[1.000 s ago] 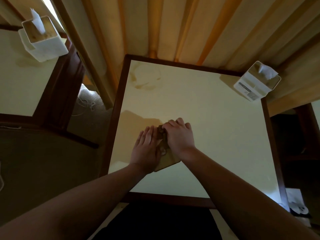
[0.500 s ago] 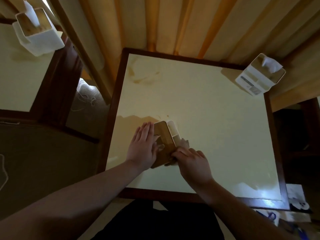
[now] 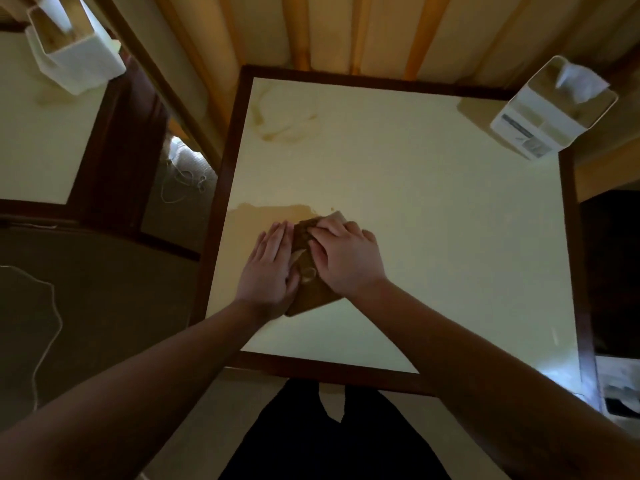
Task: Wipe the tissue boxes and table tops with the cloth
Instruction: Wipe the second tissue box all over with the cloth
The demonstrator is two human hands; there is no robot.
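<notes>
A tissue box with a brown wooden lid (image 3: 311, 296) lies on the cream table top (image 3: 433, 220), near its left edge. My left hand (image 3: 270, 268) rests flat against the box's left side, fingers straight. My right hand (image 3: 346, 258) lies over the top of the box and grips the cloth (image 3: 304, 230). Only a crumpled dark bit of cloth shows at my fingertips. A white tissue box (image 3: 554, 112) stands upright at the table's far right corner. Another white tissue box (image 3: 76, 60) stands on the neighbouring table (image 3: 38, 143) at the left.
A dark wooden frame (image 3: 221, 188) borders the table. Damp marks (image 3: 287, 119) show near its far left corner. Slatted bench backs (image 3: 363, 29) run along the far side. Cables (image 3: 180, 181) lie on the floor in the gap between tables. My dark-clothed legs (image 3: 329, 438) touch the near edge.
My right hand went from the box's top down to its near right side with the cloth, then back up over the top. The left hand stayed against the box.
</notes>
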